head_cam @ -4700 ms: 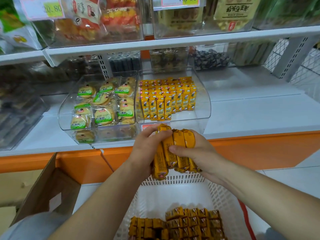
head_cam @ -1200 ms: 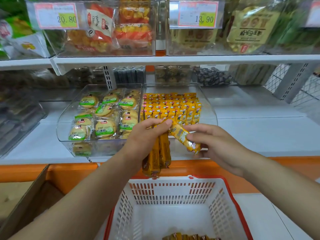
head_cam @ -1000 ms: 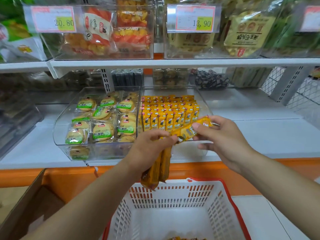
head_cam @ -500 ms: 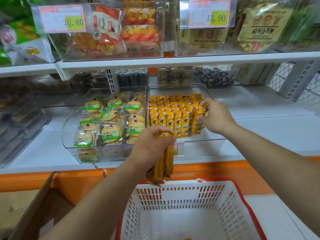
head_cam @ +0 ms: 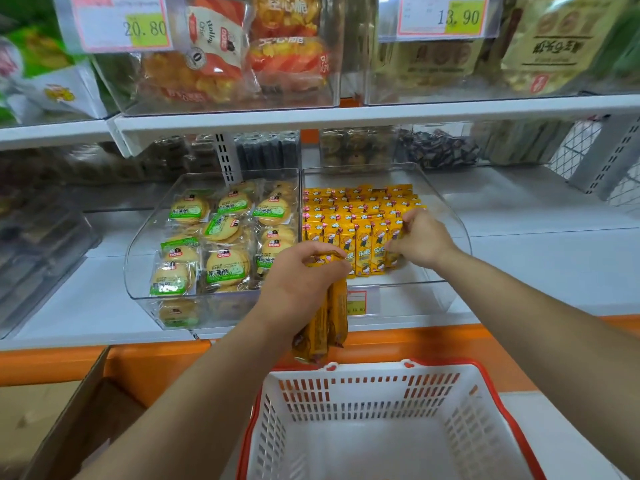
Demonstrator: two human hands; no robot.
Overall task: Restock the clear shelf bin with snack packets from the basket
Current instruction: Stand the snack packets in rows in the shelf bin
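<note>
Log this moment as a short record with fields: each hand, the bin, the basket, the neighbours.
left hand: grips a bundle of yellow snack packets hanging above the basket
right hand: inside the clear bin, fingers curled on the end packet of the front row
clear bin: yellow packets stand in rows; floor in front of them bare
basket: white, red rim; no packets in the visible part
neighbouring bin: green-labelled biscuit packs
price tags: 20.80 and 13.90, on the upper bins

I see glossy clear plastic on the bin (head_cam: 415, 293), shiny yellow film on the packets (head_cam: 360, 216), smooth white plastic on the basket (head_cam: 363, 396) at six o'clock, and matt cardboard box (head_cam: 65, 417) at eight.
</note>
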